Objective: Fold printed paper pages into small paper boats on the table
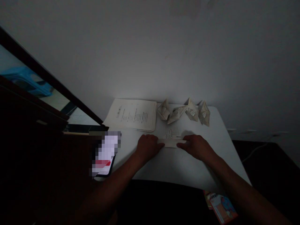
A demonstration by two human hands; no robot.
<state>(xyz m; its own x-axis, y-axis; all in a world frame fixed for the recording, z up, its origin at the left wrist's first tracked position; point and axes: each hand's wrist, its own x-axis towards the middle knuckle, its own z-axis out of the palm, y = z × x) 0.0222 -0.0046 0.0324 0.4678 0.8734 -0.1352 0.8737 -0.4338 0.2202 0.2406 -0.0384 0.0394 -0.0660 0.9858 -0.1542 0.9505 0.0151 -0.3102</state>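
- Paper strip [172,142]: one, pale, folded into a narrow band with faint printing on its upper flap. It is laid flat on the counter [182,165], near the middle and between the two hands.
- Left hand [148,146]: placed at the left end of the paper strip, knuckles up. The fingers are curled narrow and close together, and that end is held down against the counter.
- Right hand [196,146]: placed at the right end of the paper strip, palm down. The fingers are drawn narrow and pointed left, and that end is held under their tips. Whether the paper is pinched or only pressed cannot be told in the dim light.
- Counter: white, rounded at the corners, set against a plain pale wall [150,47].
- Stack of sheets [133,115]: printed pages, squared up at the back left of the counter, well apart from the hands.
- Folded paper shapes [182,113]: four, peaked, made of printed paper, set in a row at the back just beside the stack of sheets.
- Phone [105,156]: dark-edged, laid at the left rim of the counter, its screen blurred.
- Packet [221,206]: colourful, red and blue, seen below the near right corner, beside the right forearm.
- Dark wooden frame [47,78]: slanted across the left side.
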